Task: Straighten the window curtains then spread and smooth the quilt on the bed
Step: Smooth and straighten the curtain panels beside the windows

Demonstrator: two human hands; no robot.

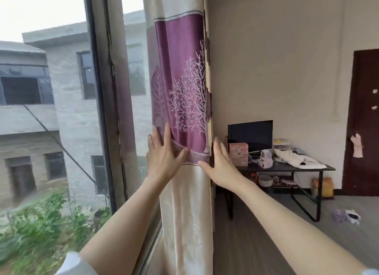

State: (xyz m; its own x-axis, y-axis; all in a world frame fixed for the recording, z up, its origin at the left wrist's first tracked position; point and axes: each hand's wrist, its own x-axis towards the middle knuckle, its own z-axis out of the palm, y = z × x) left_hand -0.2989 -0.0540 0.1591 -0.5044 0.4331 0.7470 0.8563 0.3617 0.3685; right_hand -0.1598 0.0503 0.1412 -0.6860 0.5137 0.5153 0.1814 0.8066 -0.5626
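Observation:
A gathered curtain (182,203) hangs at the right edge of the window (67,110), cream with a purple band printed with white branches. My left hand (164,151) lies flat with straight fingers on the curtain's left side, at the lower edge of the purple band. My right hand (219,164) has straight fingers along the curtain's right edge, its thumb touching the fabric. Neither the bed nor the quilt is in view.
A dark window frame post (100,110) stands left of the curtain. To the right, a black low table (287,169) carries a dark screen (250,134), a pink box and clutter. A dark brown door (365,121) is at far right. Small litter lies on the grey floor (346,215).

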